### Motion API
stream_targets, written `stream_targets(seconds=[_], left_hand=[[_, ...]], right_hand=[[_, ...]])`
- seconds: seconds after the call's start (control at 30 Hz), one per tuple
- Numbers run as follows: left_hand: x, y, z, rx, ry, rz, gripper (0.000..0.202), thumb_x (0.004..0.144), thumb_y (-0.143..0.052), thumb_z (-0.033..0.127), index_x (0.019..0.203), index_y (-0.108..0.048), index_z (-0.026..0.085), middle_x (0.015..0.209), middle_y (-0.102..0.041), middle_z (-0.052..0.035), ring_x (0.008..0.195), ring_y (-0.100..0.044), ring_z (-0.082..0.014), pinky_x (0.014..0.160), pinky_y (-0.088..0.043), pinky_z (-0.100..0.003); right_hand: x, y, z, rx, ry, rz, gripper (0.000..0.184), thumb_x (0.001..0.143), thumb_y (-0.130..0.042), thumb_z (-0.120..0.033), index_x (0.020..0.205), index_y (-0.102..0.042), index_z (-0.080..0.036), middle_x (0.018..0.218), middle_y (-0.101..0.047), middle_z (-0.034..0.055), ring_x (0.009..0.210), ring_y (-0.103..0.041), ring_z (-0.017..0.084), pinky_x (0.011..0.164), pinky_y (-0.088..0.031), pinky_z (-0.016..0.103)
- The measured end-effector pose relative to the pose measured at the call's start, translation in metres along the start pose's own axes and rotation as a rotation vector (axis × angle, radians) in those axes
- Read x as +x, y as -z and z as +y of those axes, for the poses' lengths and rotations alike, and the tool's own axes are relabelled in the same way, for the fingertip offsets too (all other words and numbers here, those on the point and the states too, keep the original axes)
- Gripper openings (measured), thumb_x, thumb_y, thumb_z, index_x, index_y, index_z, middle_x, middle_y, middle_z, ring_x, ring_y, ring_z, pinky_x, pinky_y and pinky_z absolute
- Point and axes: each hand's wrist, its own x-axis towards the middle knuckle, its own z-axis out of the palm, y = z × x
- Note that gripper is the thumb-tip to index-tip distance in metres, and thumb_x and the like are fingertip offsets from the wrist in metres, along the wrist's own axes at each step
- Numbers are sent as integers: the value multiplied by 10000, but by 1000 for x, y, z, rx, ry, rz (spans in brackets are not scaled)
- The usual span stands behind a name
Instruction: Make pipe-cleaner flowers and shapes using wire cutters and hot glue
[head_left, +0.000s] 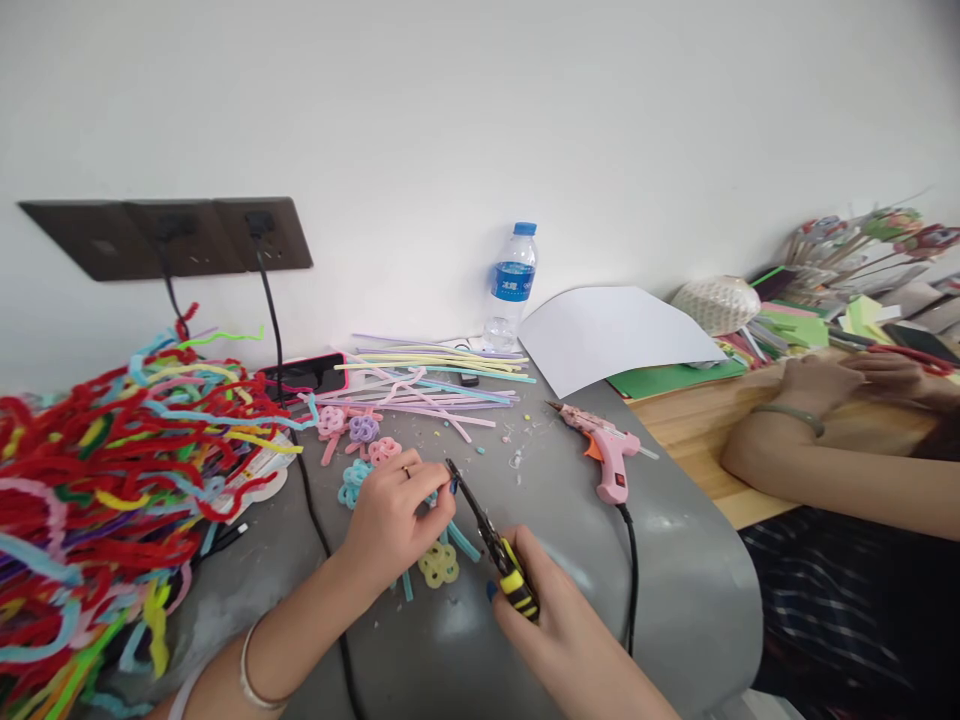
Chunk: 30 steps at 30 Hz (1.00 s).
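My right hand (559, 610) is closed round the yellow-and-black handles of a pair of pliers (491, 545), whose tip points up-left toward my left hand. My left hand (397, 505) is curled, its fingertips pinching a small blue pipe-cleaner piece (435, 497) right at the pliers' tip. Both hands hover over a grey rounded table (675, 560). A yellow pipe-cleaner flower (439, 565) lies just below my left hand. Blue (352, 480), pink (384, 450) and purple (364, 428) flowers lie above it.
A big heap of tangled pipe cleaners (105, 470) fills the left. Straight pastel pipe cleaners (427, 385), a water bottle (511, 285), a pink glue gun (604, 450) with its cord and a white sheet (607, 335) lie behind. Another person's arms (810, 430) rest on a wooden table at right.
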Motion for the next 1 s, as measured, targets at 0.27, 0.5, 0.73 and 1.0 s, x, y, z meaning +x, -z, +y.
stream_targets(seconds=[0.27, 0.5, 0.73, 1.0], left_hand=[[0, -1, 1, 16, -26, -7, 233, 905, -453, 92, 738, -582, 189, 564, -532, 11, 596, -484, -153, 567, -374, -266], [2, 8, -10, 40, 71, -29, 265, 939, -429, 171, 761, -624, 197, 623, -618, -10, 649, -547, -174, 658, -421, -309], [11, 26, -35, -108, 320, -21, 252, 955, -446, 271, 945, -686, 195, 704, -698, -1, 634, -622, -147, 602, -456, -249], [12, 29, -56, -112, 421, 52, 34, 884, -494, 251, 894, -507, 221, 621, -584, 63, 538, -567, -126, 541, -405, -217]], right_hand=[[2, -2, 6, -9, 11, 68, 59, 785, -473, -234, 800, -416, -241, 701, -461, -45, 647, -424, 153, 596, -345, 246], [-1, 12, -2, 138, -64, 72, 178, 817, -522, -351, 937, -552, -223, 868, -594, 6, 815, -548, 185, 743, -461, 263], [5, 44, -20, 198, -24, 157, 321, 827, -546, -455, 1038, -585, -216, 941, -639, 38, 877, -586, 209, 791, -471, 300], [121, 72, -110, -508, 200, 227, 332, 851, -560, -407, 1067, -579, -156, 974, -662, 78, 795, -583, 200, 655, -417, 282]])
